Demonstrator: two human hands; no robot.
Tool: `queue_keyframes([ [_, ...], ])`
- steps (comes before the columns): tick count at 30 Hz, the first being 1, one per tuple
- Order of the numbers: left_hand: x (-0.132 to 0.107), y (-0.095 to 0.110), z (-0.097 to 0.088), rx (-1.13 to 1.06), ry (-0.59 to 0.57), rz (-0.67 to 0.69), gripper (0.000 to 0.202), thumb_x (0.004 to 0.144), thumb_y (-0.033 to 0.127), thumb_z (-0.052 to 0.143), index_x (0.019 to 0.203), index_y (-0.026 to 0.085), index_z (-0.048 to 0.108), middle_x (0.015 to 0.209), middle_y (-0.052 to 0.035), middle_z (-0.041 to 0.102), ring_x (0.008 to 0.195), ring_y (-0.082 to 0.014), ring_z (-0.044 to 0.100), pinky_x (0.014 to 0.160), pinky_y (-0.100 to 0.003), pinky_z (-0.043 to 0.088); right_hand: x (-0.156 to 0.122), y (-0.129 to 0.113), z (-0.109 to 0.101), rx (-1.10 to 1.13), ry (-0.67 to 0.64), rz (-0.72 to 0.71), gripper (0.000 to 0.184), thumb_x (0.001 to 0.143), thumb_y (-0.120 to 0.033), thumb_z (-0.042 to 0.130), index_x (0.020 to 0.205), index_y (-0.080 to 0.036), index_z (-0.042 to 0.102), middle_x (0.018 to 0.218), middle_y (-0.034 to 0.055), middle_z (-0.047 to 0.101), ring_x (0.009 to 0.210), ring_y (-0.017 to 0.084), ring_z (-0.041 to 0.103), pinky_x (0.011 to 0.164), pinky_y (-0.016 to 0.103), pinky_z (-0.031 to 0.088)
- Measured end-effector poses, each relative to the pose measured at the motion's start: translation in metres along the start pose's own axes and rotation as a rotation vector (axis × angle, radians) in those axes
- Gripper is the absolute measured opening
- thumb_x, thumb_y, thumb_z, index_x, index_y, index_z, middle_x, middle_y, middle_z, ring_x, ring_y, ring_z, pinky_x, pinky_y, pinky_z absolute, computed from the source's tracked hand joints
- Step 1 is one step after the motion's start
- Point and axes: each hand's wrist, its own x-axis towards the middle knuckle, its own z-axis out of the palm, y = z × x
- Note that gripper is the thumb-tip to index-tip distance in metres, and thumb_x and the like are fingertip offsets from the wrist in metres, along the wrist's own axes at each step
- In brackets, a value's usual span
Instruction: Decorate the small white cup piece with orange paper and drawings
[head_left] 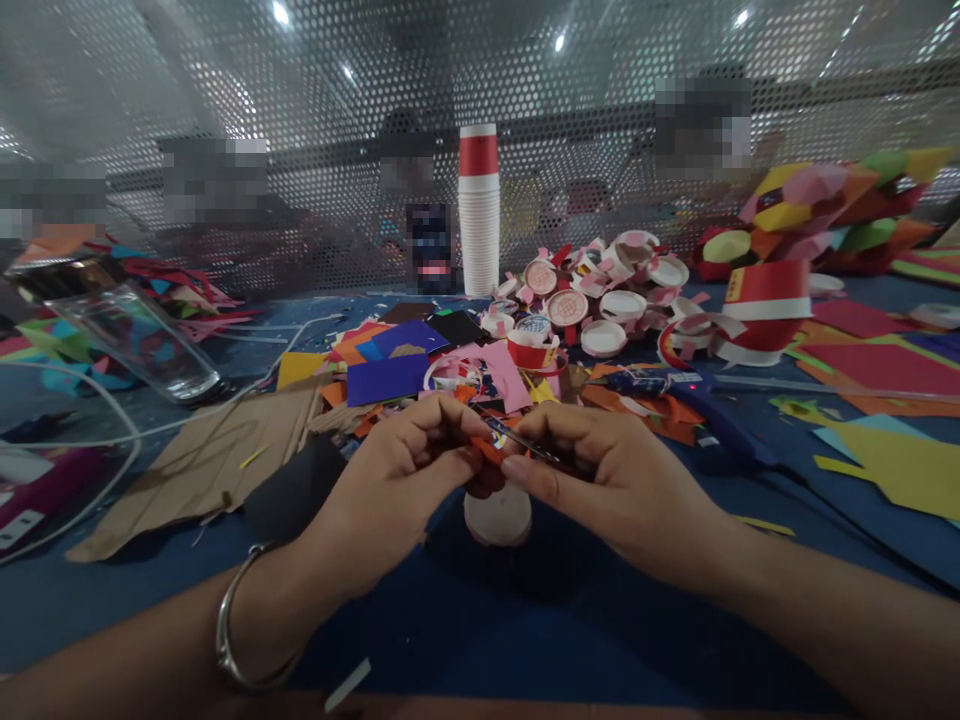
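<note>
**Both hands stuck on one tiny orange scrap**

Closest to us, down at 7 o'clock, there's a metal bangle (234,628) on our left wrist. Our left hand (405,475) and right hand (604,475) meet almost knuckle to knuckle mid-view, over the blue bench (450,640).

The left hand is pinching an orange paper scrap (487,452) between thumb and fingertips. The right hand is closed round a thin dark blade (521,443). It could be small scissors, we honestly can't tell. Its tip sits right on the scrap. Just below the hands, at 6 o'clock from them, the pale round end of a paper cup (497,518) peeks out. We can't tell if it's held or just standing there.

A bit further out:
- a brown card sheet (202,470) lies at 9 o'clock
- a yellow paper sheet (900,468) lies at 3 o'clock
- a purple sheet (386,378) is at 11 o'clock
- a blue glue gun (675,385) is at 2 o'clock

Beyond those:
- a clear plastic tub (142,342) on its side at 10 o'clock
- a heap of cut cup bottoms (600,292) at 1 o'clock
- a red-and-white cup (765,300) at 2 o'clock

Farthest back, at 12 o'clock, a tall cup stack (478,215) stands in front of the perforated screen (300,100).
</note>
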Motion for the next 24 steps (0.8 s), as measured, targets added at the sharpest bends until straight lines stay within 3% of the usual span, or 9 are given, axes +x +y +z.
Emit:
queue_keyframes([
  [4,0.0006,0.0016,0.0019,-0.235,-0.058,-0.137,0.013,0.083,0.006,0.069,0.09,0.017,0.069,0.075,0.0006,0.071,0.064,-0.0082,0.067,0.063,-0.016,0.055,0.0016,0.0,-0.0018,0.174,-0.031,0.034,0.025,0.091,-0.044,0.074,0.088,-0.02,0.069,0.084,0.0015,0.068,0.079,0.017,0.06,0.072,0.029,0.048],
  [11,0.0025,0.0057,0.0024,-0.42,-0.116,-0.257,0.013,0.078,0.006,0.07,0.086,0.016,0.071,0.074,-0.0013,0.07,0.062,-0.0085,0.065,0.059,-0.015,0.054,0.0023,0.002,-0.0031,0.206,-0.019,0.01,0.03,0.092,-0.047,0.074,0.087,-0.017,0.07,0.083,0.0022,0.069,0.079,0.016,0.061,0.075,0.028,0.049],
  [19,0.0042,0.0016,0.0008,-0.273,0.059,-0.095,0.011,0.081,0.01,0.078,0.085,0.017,0.07,0.081,0.0,0.072,0.073,-0.0099,0.068,0.069,-0.018,0.056,0.0009,-0.0006,-0.0011,0.145,0.039,0.009,0.02,0.085,-0.036,0.083,0.088,-0.02,0.071,0.085,0.0001,0.07,0.078,0.015,0.062,0.069,0.026,0.05],
  [24,0.0014,0.0001,0.0011,-0.193,0.135,-0.052,0.017,0.075,0.012,0.085,0.084,0.017,0.071,0.082,0.0005,0.072,0.075,-0.0104,0.067,0.069,-0.018,0.055,0.0014,0.001,-0.0024,0.091,0.072,0.003,0.013,0.088,-0.031,0.077,0.088,-0.02,0.07,0.082,-0.0004,0.068,0.073,0.014,0.059,0.064,0.025,0.048],
])
